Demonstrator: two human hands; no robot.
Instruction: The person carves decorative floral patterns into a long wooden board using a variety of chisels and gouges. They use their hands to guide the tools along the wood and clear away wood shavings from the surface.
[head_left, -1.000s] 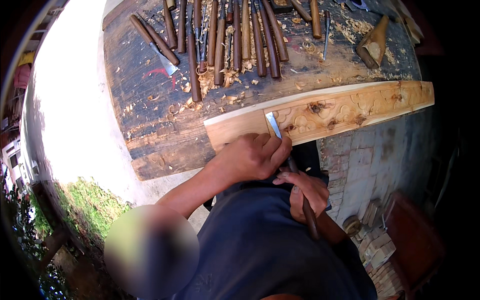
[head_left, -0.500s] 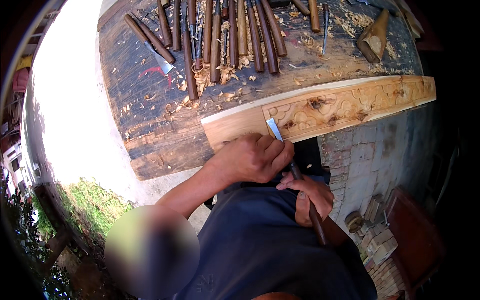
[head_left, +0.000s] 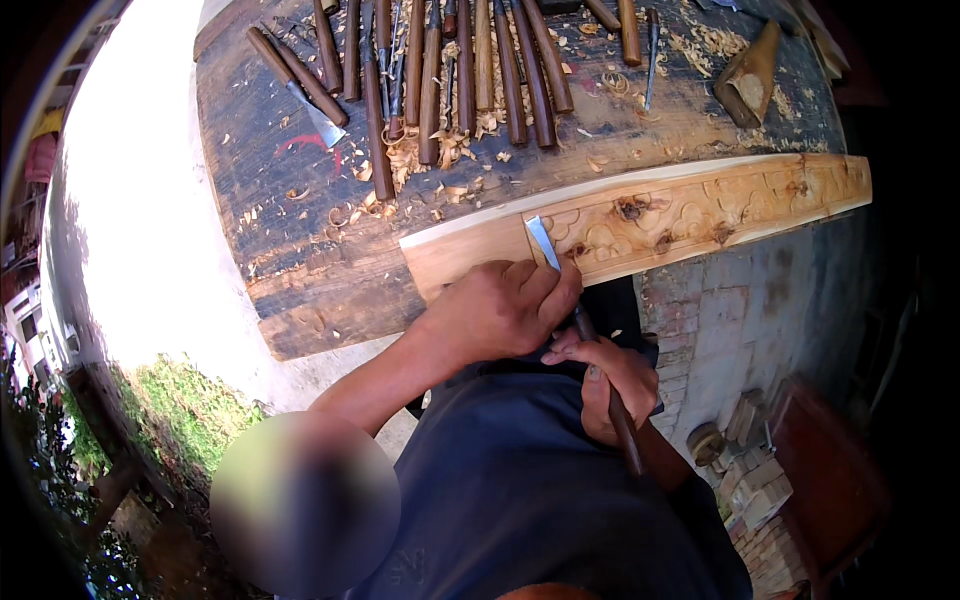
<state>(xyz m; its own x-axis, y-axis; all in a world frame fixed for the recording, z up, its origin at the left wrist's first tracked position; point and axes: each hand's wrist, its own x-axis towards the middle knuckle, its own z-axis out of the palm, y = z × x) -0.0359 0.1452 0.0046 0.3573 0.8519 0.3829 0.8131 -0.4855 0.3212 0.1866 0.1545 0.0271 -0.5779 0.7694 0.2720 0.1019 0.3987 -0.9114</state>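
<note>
Both my hands are closed on one wood chisel (head_left: 543, 243) with a bright steel blade and a long dark wooden handle. My left hand (head_left: 507, 310) wraps the lower blade and rests against the near edge of a pale carved board (head_left: 465, 253). Further back, toward my body, my right hand (head_left: 612, 380) grips the handle, whose butt end sticks out below it. The blade tip lies over the board, at the line between its plain left end and the relief of scrolling shapes. My left fingers hide the middle of the tool.
A worn dark workbench (head_left: 290, 240) carries the board, which overhangs at the right. Several chisels (head_left: 430, 95) with wooden handles lie at the back among wood shavings (head_left: 405, 155). A wooden mallet (head_left: 748, 75) sits at the back right. Stacked blocks (head_left: 755, 490) stand on the floor at right.
The chisel has slid forward and slightly left, its tip now farther across the board. My right hand has moved up and left with the handle; my left hand has shifted only slightly.
</note>
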